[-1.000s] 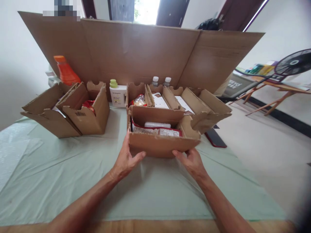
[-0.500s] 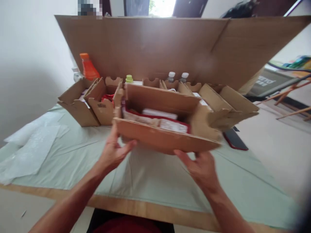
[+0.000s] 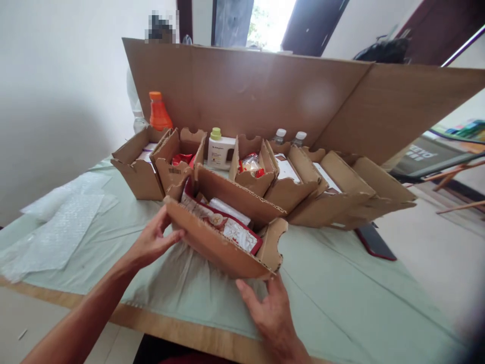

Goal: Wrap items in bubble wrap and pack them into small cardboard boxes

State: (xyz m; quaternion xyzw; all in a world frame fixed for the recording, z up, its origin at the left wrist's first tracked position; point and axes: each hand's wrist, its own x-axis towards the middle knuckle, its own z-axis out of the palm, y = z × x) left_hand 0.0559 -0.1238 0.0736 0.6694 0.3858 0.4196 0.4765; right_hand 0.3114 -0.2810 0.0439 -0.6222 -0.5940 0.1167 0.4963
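Observation:
An open-topped cardboard box (image 3: 217,242) sits at an angle before me, its right end nearer to me. Inside lie a pack with a dark red edge and printed pattern (image 3: 231,230) and a white item (image 3: 229,210). My left hand (image 3: 157,240) grips the box's left end, thumb on the front wall and fingers round the side. My right hand (image 3: 267,306) is at the near right corner, thumb and fingers apart; the fingertips are partly hidden against the corner and the thumb is off the wall.
Several similar cardboard boxes (image 3: 146,179) stand in a row behind, beside a white bottle with a green cap (image 3: 221,151). An orange bottle (image 3: 159,114) and a tall cardboard panel (image 3: 257,91) are farther back. Bubble wrap (image 3: 68,222) lies left, a dark flat object (image 3: 375,242) right.
The box has come down and turned, its right end swinging toward me. My right hand has moved down and left with that end, and its thumb has left the front wall.

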